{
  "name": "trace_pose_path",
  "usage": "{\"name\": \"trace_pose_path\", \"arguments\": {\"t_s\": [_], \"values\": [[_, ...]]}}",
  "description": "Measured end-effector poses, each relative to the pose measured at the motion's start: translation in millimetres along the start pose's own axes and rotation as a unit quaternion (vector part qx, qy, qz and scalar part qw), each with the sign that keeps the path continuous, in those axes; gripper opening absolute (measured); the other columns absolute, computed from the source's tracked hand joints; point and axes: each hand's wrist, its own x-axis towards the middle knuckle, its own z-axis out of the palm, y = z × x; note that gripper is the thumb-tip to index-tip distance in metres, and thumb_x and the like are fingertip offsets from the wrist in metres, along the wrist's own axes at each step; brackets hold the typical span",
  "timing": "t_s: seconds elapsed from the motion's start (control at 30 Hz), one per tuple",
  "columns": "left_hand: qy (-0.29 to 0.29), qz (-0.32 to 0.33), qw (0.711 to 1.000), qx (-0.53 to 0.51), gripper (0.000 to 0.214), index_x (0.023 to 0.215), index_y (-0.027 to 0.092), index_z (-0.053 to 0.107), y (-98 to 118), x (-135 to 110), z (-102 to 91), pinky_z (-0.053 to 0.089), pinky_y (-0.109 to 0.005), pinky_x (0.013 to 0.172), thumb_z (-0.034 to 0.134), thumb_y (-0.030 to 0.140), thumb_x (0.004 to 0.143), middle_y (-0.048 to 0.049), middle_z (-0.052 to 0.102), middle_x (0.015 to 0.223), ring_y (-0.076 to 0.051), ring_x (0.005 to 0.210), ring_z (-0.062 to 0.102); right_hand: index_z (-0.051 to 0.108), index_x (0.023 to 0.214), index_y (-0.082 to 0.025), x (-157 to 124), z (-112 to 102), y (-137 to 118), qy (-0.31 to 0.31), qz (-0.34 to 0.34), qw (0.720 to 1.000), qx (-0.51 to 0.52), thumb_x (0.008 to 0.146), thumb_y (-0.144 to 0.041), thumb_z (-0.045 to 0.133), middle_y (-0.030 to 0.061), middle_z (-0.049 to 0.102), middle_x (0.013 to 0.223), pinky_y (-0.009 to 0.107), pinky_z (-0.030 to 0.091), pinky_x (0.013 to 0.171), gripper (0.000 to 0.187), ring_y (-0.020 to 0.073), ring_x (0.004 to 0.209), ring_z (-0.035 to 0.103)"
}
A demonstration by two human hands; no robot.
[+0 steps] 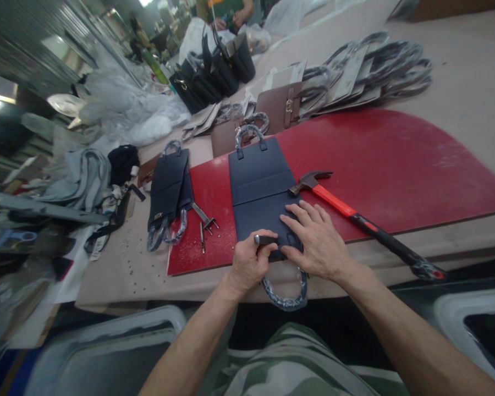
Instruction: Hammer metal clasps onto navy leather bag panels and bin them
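A flat navy bag panel (262,190) with a handle at each end lies on the red mat (396,165). My left hand (249,263) is closed round a small metal punch tool (260,240) held against the panel's near edge. My right hand (318,239) lies flat with fingers spread, pressing the panel down beside the tool. The near wrapped handle (286,297) hangs over the table edge below both hands. A hammer (355,214) with an orange and black grip rests just right of the panel.
Another folded navy panel (169,187) lies to the left, with small metal tools (204,223) beside it. Brown panels (278,107) and stacked handles (379,66) sit farther back, with finished black bags (214,71). A person works at the far end. Grey bins (107,346) stand below.
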Motion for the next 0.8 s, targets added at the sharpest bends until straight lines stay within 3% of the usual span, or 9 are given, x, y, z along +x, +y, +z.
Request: {"name": "trace_pose_path", "arguments": {"t_s": [0.27,0.43,0.53,0.67,0.8], "values": [[-0.021,-0.066,0.997,-0.026,0.011,0.097,0.019,0.065,3.0,8.6,0.1,0.057,-0.027,0.081,0.054,0.022,0.096,-0.0061,0.074,0.093,-0.017,0.086,0.072,0.057,0.140,-0.014,-0.5,1.4,1.8,0.010,-0.009,1.000,-0.003,0.086,-0.044,0.063,0.0149,0.043,0.154,0.057,0.025,0.119,0.062,0.0385,0.144,0.031],[-0.025,-0.067,0.997,-0.041,0.011,0.096,0.019,0.066,3.8,10.8,0.2,0.057,-0.027,0.081,0.055,0.021,0.094,-0.0057,0.073,0.091,-0.017,0.084,0.071,0.057,0.140,-0.013,-0.1,1.3,1.0,0.002,-0.006,1.000,-0.008,0.084,-0.043,0.064,0.0158,0.043,0.154,0.058,0.025,0.118,0.063,0.0395,0.144,0.031],[0.004,-0.114,0.988,-0.100,0.009,0.094,0.018,0.066,4.5,10.0,-0.7,0.057,-0.027,0.080,0.059,0.024,0.093,-0.0052,0.074,0.090,-0.016,0.083,0.071,0.058,0.139,-0.014,0.3,1.7,0.7,0.008,-0.004,1.000,-0.011,0.085,-0.044,0.065,0.0151,0.044,0.154,0.058,0.026,0.118,0.063,0.0392,0.144,0.032],[0.083,-0.215,0.960,-0.159,0.016,0.087,0.016,0.065,6.2,8.3,-0.5,0.058,-0.023,0.068,0.070,0.031,0.088,-0.0023,0.072,0.080,-0.014,0.070,0.070,0.058,0.139,-0.015,0.5,1.9,1.0,0.010,-0.004,1.000,-0.011,0.086,-0.046,0.064,0.0144,0.044,0.154,0.058,0.026,0.118,0.062,0.0392,0.143,0.033],[0.120,-0.228,0.956,-0.141,0.018,0.088,0.016,0.066,7.9,7.0,7.8,0.058,-0.023,0.068,0.072,0.033,0.086,-0.0024,0.072,0.081,-0.014,0.071,0.070,0.058,0.139,-0.015,0.5,1.3,0.6,0.009,-0.003,1.000,-0.010,0.085,-0.046,0.064,0.0144,0.044,0.154,0.058,0.026,0.119,0.063,0.0394,0.144,0.032]]}}
